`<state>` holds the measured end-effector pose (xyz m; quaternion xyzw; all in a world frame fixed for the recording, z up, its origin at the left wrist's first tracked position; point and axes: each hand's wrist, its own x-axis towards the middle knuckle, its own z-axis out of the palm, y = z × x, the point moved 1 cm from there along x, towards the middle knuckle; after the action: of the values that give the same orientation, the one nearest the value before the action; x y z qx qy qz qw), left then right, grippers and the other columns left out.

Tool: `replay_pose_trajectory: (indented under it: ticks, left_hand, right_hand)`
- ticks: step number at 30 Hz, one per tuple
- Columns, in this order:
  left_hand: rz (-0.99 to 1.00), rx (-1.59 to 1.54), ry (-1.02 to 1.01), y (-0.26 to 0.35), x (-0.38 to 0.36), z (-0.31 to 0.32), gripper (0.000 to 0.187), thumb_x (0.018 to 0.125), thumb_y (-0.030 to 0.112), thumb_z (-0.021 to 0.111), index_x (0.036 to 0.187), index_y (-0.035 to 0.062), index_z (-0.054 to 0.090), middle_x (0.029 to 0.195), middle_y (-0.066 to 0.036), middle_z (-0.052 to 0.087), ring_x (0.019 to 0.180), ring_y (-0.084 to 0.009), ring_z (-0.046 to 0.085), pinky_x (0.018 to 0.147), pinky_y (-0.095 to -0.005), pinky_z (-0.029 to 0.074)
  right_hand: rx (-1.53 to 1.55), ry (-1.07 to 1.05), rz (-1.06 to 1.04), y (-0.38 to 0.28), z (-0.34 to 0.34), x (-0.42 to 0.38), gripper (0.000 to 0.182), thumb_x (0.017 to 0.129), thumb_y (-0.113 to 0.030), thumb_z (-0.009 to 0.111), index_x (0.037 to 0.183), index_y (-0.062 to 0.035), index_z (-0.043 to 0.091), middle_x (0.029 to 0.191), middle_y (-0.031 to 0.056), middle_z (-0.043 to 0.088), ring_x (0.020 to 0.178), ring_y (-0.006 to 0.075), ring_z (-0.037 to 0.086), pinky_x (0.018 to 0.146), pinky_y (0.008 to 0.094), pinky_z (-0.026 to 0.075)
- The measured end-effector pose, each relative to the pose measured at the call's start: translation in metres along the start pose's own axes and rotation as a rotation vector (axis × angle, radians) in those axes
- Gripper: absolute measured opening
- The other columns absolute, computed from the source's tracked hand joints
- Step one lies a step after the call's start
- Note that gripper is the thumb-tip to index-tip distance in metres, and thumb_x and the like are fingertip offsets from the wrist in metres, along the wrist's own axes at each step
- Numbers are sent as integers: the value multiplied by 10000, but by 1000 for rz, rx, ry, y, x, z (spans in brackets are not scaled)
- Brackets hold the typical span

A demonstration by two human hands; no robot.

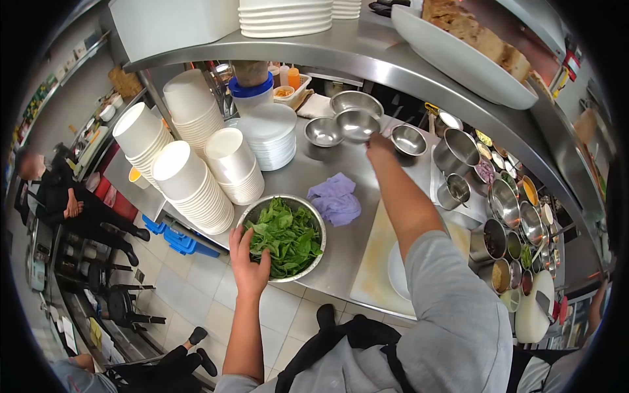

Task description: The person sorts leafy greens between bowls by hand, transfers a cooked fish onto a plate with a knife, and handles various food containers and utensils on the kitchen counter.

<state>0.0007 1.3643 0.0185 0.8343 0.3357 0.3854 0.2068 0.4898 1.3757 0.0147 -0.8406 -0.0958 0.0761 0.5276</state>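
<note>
My left hand [250,265] has its fingers spread at the near left rim of a metal bowl of green leaves [285,237]. Across the steel counter, my right hand [378,145] is at the right edge of a small steel bowl [358,124], its fingers closed at the rim. That bowl overlaps a larger steel bowl [356,103] behind it. Small steel bowls stand on either side, one to the left [324,131] and one to the right [409,139]. A crumpled purple cloth [335,198] lies right of the leaves.
Stacks of white tubs [193,187] and clear lids [267,136] stand left. A cutting board [377,262] with a white plate [398,272] is near my right arm. Ingredient containers [504,200] line the right. An overhead shelf [367,62] crosses above. Other people stand left and at the bottom.
</note>
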Motion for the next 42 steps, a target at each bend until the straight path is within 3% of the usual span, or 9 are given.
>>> replay_pose_trajectory:
  ticks: [1,8,10,13,16,20,34,37,42]
  left_hand:
    - [-30,-52,35,2,-6,-4,617,752,55,698,1328,28,482,1424,-226,421,1350,-440,349,1113,-491,292]
    - [-609,-258,261,-42,-40,-5,444,897,196,664,1240,-42,512,1223,-166,560,1070,-249,582,849,-379,508]
    - [-1074,-770,-127,-54,-42,-4,355,962,272,578,1123,-44,561,965,-116,635,806,-198,636,612,-309,534]
    - [-1037,-763,-172,-45,-44,19,332,998,281,502,1044,-37,585,837,-98,649,648,-158,614,492,-273,506]
    - [-1044,-824,-195,-40,-33,41,298,1004,245,485,1033,-33,589,867,-106,658,647,-143,609,509,-269,512]
    - [-1053,-839,-201,-32,-4,80,296,1005,245,486,1031,-31,591,889,-93,667,710,-142,640,613,-261,545]
    - [-1214,-1068,-305,-3,-35,66,454,1006,383,474,945,-61,553,989,-241,667,820,-303,696,679,-351,585]
    - [-1187,-1058,-562,6,-49,51,434,1000,373,487,897,-44,552,980,-258,676,791,-310,704,664,-358,586]
    - [-948,-963,-770,51,-39,68,358,981,332,503,830,13,562,926,-241,692,747,-288,708,630,-349,583]
  right_hand:
    - [-860,-8,-442,5,-16,14,190,841,-165,629,971,-26,630,941,183,687,864,322,678,690,445,525]
    - [-898,148,-375,58,-105,83,220,839,-276,653,929,-76,657,903,108,673,915,309,661,738,431,530]
    - [-895,173,-404,79,-109,87,203,855,-254,655,938,-70,639,826,72,656,852,286,661,719,404,534]
    - [275,275,318,89,-97,95,218,835,-215,692,935,-27,646,822,99,675,800,258,670,688,378,529]
    - [581,409,559,92,-91,93,238,815,-175,730,933,16,652,818,126,695,749,231,679,658,351,524]
    - [551,388,536,115,-89,108,167,810,-60,696,887,-3,560,709,103,577,525,192,539,411,330,390]
    - [324,243,382,143,-75,118,209,802,-107,675,954,28,628,751,138,639,515,245,613,429,373,494]
    - [498,348,414,150,-76,92,150,774,-135,715,895,-52,682,855,108,667,792,245,660,561,405,523]
    - [-163,7,115,56,-155,-13,275,742,-86,654,990,32,657,947,146,679,822,265,672,671,341,530]
